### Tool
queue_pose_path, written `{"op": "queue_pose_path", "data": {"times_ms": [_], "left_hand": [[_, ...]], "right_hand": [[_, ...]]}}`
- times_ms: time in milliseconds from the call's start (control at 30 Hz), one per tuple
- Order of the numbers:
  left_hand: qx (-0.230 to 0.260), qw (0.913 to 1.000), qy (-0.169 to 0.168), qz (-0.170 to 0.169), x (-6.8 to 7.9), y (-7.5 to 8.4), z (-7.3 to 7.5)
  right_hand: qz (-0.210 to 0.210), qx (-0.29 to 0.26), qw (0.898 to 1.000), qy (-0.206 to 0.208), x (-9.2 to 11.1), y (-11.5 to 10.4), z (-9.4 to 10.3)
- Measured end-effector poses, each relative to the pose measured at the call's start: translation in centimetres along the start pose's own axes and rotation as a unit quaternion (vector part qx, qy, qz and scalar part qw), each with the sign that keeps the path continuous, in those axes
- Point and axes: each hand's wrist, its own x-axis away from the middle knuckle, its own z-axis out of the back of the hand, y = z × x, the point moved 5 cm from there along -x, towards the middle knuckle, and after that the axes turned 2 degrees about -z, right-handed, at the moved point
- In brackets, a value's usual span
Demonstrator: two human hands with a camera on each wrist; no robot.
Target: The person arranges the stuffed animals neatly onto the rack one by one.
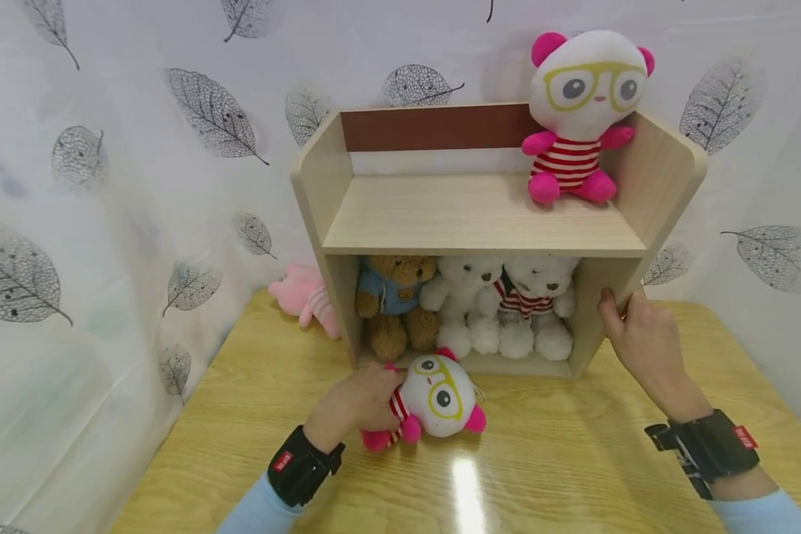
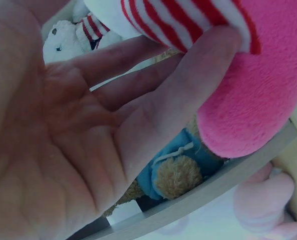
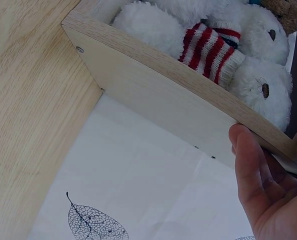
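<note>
My left hand (image 1: 366, 397) holds a panda plush (image 1: 443, 393) with pink ears, yellow glasses and a red-striped body, low in front of a small wooden shelf (image 1: 483, 215). In the left wrist view, the fingers (image 2: 173, 100) bend around the striped body (image 2: 173, 20), beside a pink leg. At the shelf's right side panel (image 1: 590, 319), my right hand (image 1: 644, 345) grips the front edge, the thumb toward the inside. Its fingers (image 3: 251, 165) lie along the panel's outer face in the right wrist view.
In the lower compartment sit a brown bear (image 1: 400, 304) in a blue top, a white bear (image 1: 463, 304) and another white bear (image 1: 537, 319) in stripes. A second panda plush (image 1: 574, 119) sits on the upper right. Left of the shelf, a pink plush (image 1: 307, 297) lies on the table (image 1: 254, 415).
</note>
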Motion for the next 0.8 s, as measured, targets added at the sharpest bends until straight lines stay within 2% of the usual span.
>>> {"op": "queue_pose_path", "data": {"times_ms": [267, 433, 700, 800], "left_hand": [[-0.006, 1.0, 0.004, 0.0, 0.0, -0.1, 0.0], [0.014, 0.9992, 0.022, -0.031, 0.4, -0.3, 0.0], [0.084, 0.9922, 0.011, -0.092, 1.1, -0.3, -0.2], [0.108, 0.9888, 0.017, -0.102, 1.3, -0.2, -0.1]], "right_hand": [[-0.003, 0.0, 1.0, 0.002, 0.1, 0.0, 0.0], [0.0, 0.003, 1.0, 0.003, 0.1, -0.1, -0.1], [-0.008, 0.001, 1.0, 0.003, 0.1, 0.0, -0.1], [-0.006, 0.002, 1.0, 0.005, 0.2, 0.0, -0.1]]}}
